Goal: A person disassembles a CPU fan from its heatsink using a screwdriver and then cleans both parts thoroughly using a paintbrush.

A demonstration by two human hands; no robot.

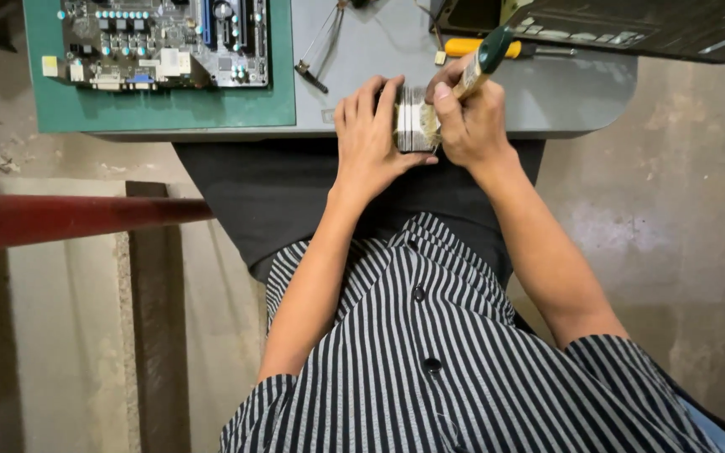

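Note:
My left hand (371, 134) grips a small metal finned heatsink (413, 119) at the near edge of the grey table (547, 105). My right hand (467, 122) is closed on a paintbrush with a green handle (488, 54), its pale bristles pressed against the heatsink's fins. Both hands meet around the heatsink, just above my lap. Most of the heatsink is hidden between the fingers.
A computer motherboard (165, 42) lies on a green cutting mat (161, 109) at the table's left. Tweezers (316, 59) lie mid-table; a yellow-handled screwdriver (472, 46) and a dark keyboard-like case (648, 29) sit at the right. A red bar (77, 220) crosses at the left.

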